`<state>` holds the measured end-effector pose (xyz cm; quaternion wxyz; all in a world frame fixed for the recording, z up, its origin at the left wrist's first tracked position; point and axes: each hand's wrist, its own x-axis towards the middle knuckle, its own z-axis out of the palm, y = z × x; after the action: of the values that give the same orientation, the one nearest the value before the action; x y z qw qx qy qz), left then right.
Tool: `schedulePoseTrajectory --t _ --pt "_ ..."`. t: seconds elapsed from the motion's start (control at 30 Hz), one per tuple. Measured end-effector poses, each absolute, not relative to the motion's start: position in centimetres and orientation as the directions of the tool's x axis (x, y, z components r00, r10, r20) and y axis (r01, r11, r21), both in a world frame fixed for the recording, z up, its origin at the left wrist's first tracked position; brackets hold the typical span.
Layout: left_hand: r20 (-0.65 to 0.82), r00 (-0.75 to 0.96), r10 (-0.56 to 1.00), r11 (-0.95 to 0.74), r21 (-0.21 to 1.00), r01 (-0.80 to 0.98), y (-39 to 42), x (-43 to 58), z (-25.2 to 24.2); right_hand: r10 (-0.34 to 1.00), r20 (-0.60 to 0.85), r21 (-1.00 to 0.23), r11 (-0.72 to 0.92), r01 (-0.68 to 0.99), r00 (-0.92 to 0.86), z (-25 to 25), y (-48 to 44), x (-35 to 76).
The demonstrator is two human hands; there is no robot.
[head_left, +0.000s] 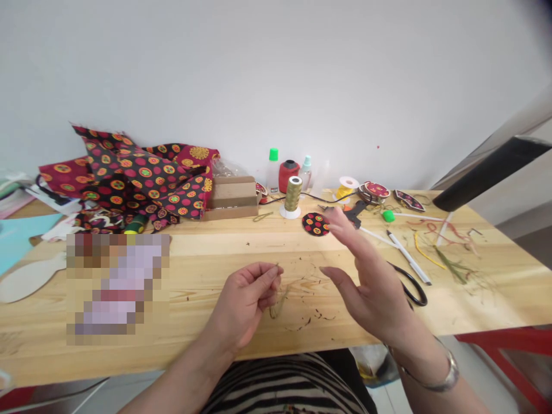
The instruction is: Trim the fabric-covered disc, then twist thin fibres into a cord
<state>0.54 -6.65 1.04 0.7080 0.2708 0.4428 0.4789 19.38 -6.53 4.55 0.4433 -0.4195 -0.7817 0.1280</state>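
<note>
Over the middle of the table, my left hand (246, 296) is closed in a pinch on a thin olive-green thread (279, 303), whose loose loops hang below the fingers. My right hand (374, 284) is raised to the right of it, thumb and fingers spread apart, with nothing visible in it. Behind the hands stands a spool of olive-green thread (292, 195). A round piece of patterned black fabric (314, 225) lies just beyond my right fingertips. Part of a black-handled tool (416, 293) shows from behind my right hand; the rest is hidden.
Patterned fabric (142, 172) is heaped at the back left beside a cardboard box (230, 198). Bottles (273, 169), a yellow ribbon spool (346, 188) and a glue gun (354, 213) line the back. On the right lie a white pen (409, 257) and loose threads (452, 264).
</note>
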Motion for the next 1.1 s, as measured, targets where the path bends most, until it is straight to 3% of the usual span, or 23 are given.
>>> schedulePoseTrajectory --t 0.1,0.3,0.6,1.1 --pt "-0.367 0.154 0.917 0.396 0.806 -0.44 -6.6 0.5 1.1 0.778 0.605 -0.626 0.598 0.5 -0.172 4.4 -7.0 19.2" --pt "-0.363 0.157 0.918 0.394 0.809 -0.435 -6.6 0.6 1.0 0.738 0.655 -0.522 0.597 0.609 -0.163 4.8 -7.5 19.0" --pt "-0.336 0.198 0.921 0.389 0.821 -0.419 -6.9 0.7 1.0 0.897 0.424 -0.81 0.438 0.389 -0.127 1.9 -6.5 16.1" --pt "-0.354 0.217 0.91 0.413 0.825 -0.386 -7.1 1.0 0.9 0.926 0.355 -0.828 0.375 0.417 -0.128 1.6 -6.2 15.7"
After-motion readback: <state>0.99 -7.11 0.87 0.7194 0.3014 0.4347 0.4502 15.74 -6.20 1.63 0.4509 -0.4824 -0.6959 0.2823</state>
